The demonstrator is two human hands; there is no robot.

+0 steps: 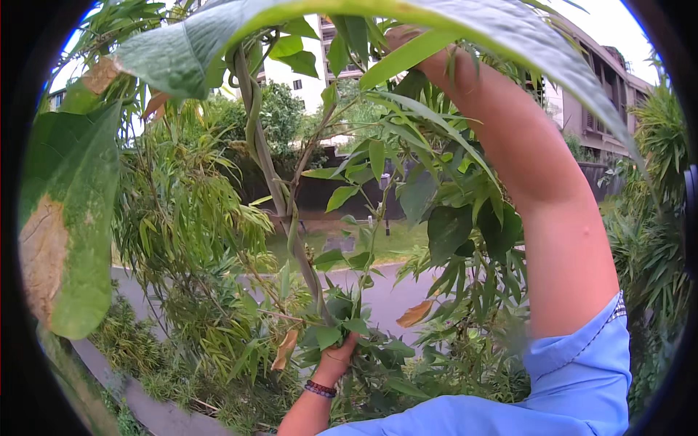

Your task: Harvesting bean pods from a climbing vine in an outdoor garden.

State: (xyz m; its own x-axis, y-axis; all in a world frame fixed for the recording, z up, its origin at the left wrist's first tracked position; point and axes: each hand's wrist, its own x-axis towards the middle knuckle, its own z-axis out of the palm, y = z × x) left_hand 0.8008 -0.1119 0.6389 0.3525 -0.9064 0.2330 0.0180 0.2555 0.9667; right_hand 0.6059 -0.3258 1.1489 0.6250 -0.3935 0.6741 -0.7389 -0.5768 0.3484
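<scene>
A thin woody stem (pixel 272 174) with a green vine twined round it runs from upper left down to the lower middle. At its lower end is my left hand (pixel 339 354), a beaded bracelet on its wrist; leaves hide the fingers, so what they close on cannot be told. My right arm reaches up to the top, where my right hand (pixel 403 37) is mostly hidden behind leaves. Broad green leaves (pixel 450 229) hang below the raised forearm. A large leaf (pixel 185 52) arches across the top, very near the camera, and another with a brown patch (pixel 82 229) hangs at left.
Bamboo-like foliage (pixel 191 218) fills the left, with more shrubs (pixel 654 245) at the right edge. Dry brown leaves (pixel 415 314) hang among the stems. Behind lie a paved path (pixel 390 294), a strip of grass (pixel 406 240), a dark wall (pixel 327 199) and buildings (pixel 594 82).
</scene>
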